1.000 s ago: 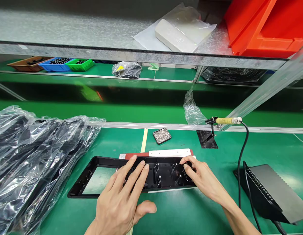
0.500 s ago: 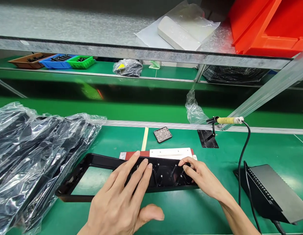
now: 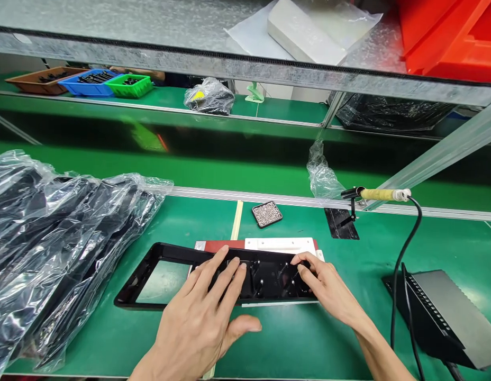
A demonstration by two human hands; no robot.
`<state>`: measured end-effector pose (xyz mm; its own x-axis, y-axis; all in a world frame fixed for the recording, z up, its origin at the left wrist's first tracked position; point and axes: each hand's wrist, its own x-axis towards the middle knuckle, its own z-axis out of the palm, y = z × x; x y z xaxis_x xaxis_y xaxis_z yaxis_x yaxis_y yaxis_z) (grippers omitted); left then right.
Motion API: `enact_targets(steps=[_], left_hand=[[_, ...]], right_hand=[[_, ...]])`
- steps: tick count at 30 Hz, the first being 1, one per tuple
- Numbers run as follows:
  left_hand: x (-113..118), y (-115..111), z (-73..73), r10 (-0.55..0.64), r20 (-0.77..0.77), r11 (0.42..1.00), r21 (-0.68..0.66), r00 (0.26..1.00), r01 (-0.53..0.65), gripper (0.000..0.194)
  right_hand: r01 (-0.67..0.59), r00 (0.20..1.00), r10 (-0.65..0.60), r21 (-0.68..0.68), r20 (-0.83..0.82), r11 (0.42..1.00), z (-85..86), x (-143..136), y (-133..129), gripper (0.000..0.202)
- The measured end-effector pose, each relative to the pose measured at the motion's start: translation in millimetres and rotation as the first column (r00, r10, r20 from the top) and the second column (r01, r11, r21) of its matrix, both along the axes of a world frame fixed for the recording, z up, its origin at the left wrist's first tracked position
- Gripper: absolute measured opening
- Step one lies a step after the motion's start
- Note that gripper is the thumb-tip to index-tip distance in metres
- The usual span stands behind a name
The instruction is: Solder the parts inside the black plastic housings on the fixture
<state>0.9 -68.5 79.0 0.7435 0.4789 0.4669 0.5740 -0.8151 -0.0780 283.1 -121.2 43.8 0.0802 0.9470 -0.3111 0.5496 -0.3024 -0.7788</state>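
A long black plastic frame (image 3: pixel 136 286) with a rectangular opening at its left end rests over a red and white fixture (image 3: pixel 279 244). My left hand (image 3: pixel 206 312) lies over the middle of the frame, fingers spread and fingertips on its inner side, thumb out to the right. At the frame's right end, my right hand (image 3: pixel 325 286) has its thumb and index finger close together by the inner edge; whether something small is between them is hidden. Small pegs stand up inside the frame between the hands.
Plastic-wrapped black parts (image 3: pixel 82 233) lie at the left. A small tray of metal pieces (image 3: pixel 266 214) sits behind the fixture. At the right are a yellow-handled tool (image 3: pixel 384 194) on a stand, its cable and a black box (image 3: pixel 436 317). A metal shelf (image 3: pixel 150 50) crosses above.
The black frame has shifted right and turned slightly, its left end now nearer the fixture, and a white strip shows below it. Both hands stay on it. The camera view has shifted a little.
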Motion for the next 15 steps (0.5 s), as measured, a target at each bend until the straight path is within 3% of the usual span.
enact_targets(steps=[10, 15], left_hand=[[-9.9, 8.5, -69.8, 0.054, -0.063, 0.990, -0.125, 0.997, -0.061, 0.056], [-10.7, 8.8, -88.0, 0.052, -0.005, 0.984, -0.171, 0.999, -0.052, 0.049]], right_hand=[[-0.003, 0.959, -0.025, 0.096, 0.282, 0.995, -19.1, -9.2, -1.6, 0.031], [-0.036, 0.935, -0.014, 0.133, 0.354, 0.990, -20.9, -8.6, 5.3, 0.032]])
